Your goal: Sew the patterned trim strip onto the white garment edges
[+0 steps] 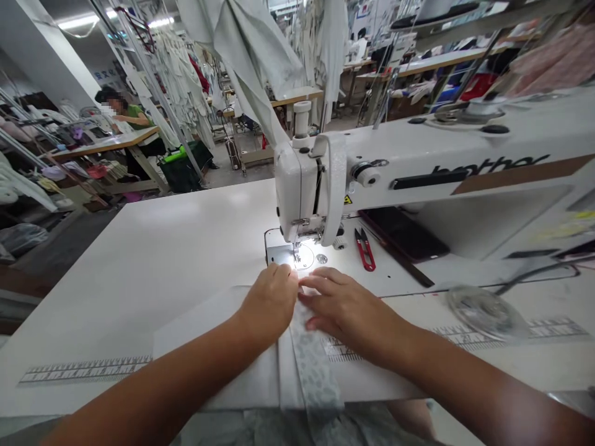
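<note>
White fabric (204,325) lies on the sewing table in front of the needle of a white sewing machine (297,192). A pale strip with grey-green spots (318,371) runs along its right side and over the table's front edge. My left hand (272,300) is closed, its fingertips pinching the fabric just before the lit presser foot (297,251). Beside it, my right hand (346,306) has its fingers stretched out and apart, the tips touching the upper end of the strip. Both hands hide the fabric's far edge.
Red thread snips (367,253), a dark phone (409,232) and a dark flat bar (409,263) lie right of the needle. A clear round plastic object (486,310) rests near a ruler tape (86,370) fixed along the table. Another person (125,114) sits at a far table.
</note>
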A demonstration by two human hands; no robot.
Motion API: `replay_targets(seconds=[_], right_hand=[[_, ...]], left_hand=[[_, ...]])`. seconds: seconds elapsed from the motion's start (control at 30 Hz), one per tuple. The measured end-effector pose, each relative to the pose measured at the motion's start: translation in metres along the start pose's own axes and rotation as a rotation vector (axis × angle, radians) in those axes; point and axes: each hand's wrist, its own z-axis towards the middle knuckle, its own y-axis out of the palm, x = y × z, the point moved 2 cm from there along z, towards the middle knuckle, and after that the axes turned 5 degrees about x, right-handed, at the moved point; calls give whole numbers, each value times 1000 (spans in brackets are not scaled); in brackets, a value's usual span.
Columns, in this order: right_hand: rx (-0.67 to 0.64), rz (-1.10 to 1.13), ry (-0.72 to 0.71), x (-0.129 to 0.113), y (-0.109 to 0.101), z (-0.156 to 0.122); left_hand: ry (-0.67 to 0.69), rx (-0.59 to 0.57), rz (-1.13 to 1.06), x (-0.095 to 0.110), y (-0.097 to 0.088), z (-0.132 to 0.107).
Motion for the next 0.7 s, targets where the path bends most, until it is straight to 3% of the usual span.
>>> replay_targets(seconds=[0.1, 0.17, 0.37, 0.7], right_hand=[[101, -101, -181, 7, 1, -7], [134, -155, -209, 12, 1, -6], [157, -179, -150, 20, 3, 5], [196, -160, -97, 20, 7, 2]], left_hand=[[76, 34, 33, 1, 3, -3], [103, 46, 27, -3, 4, 1], [130, 84, 35, -19, 8, 19], [134, 117, 22, -22, 10, 22]])
